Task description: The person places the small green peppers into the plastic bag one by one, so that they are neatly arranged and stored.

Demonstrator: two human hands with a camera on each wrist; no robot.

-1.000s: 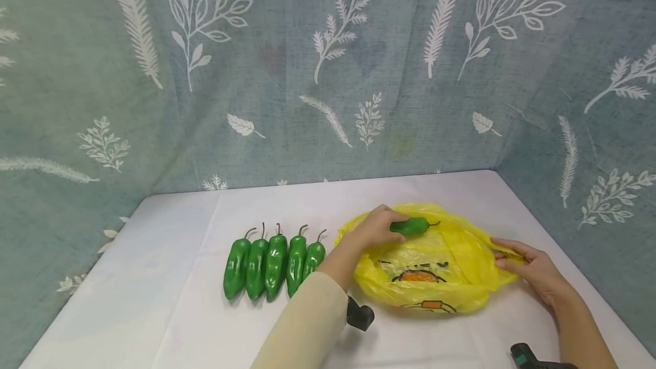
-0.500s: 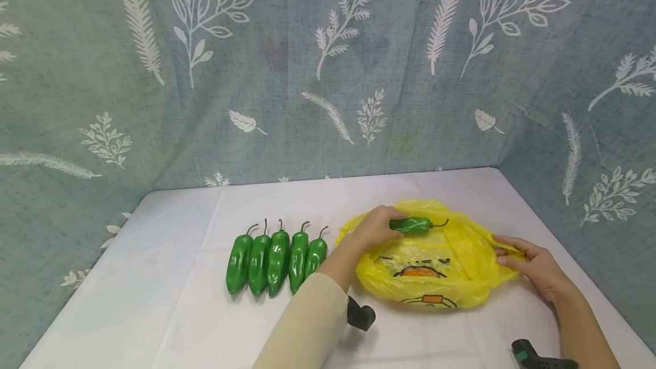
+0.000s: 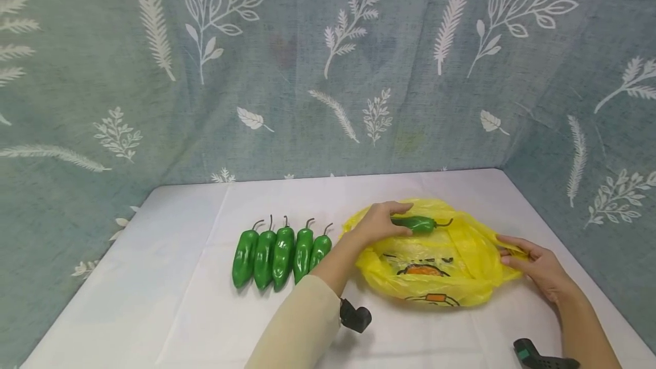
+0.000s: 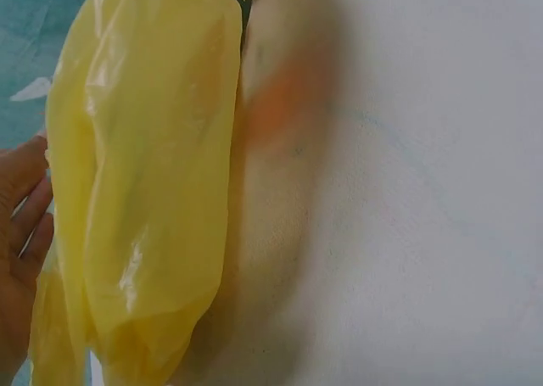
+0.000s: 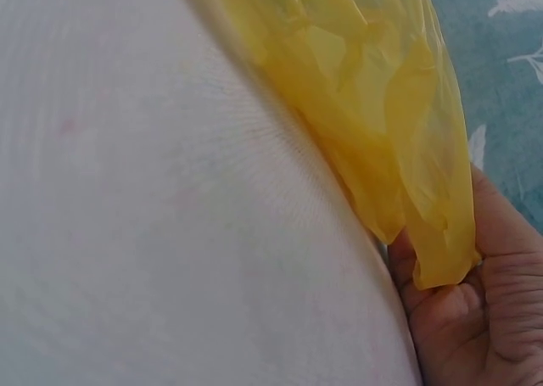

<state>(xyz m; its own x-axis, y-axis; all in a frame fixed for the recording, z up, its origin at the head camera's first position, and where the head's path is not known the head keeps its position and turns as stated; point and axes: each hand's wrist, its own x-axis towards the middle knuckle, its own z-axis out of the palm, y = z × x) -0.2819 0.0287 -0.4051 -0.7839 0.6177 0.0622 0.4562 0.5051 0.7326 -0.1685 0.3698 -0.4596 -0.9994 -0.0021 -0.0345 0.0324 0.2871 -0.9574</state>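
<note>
A green chili pepper (image 3: 416, 224) lies in the mouth of a yellow plastic bag (image 3: 430, 295), its stem pointing right. My left hand (image 3: 380, 222) reaches over the bag's left side, with fingers and thumb spread apart on either side of the pepper's near end. In the left wrist view, the left hand (image 4: 21, 225) shows beside the bag (image 4: 153, 174); no pepper is visible there. At the bag's right side, my right hand (image 3: 543, 272) pinches the gathered edge. The right wrist view shows that edge between the right hand's (image 5: 501, 293) thumb and fingers.
Several green chili peppers (image 3: 263, 259) stand in a row to the left of the bag, the rightmost partly hidden by the left forearm. A white cloth covers the table (image 3: 179, 278). Behind and to the right hangs a leaf-patterned curtain (image 3: 287, 101).
The left hand's fingers have parted from around the pepper, which now lies in the bag. The right hand keeps its place on the bag's edge. The head view has shifted slightly.
</note>
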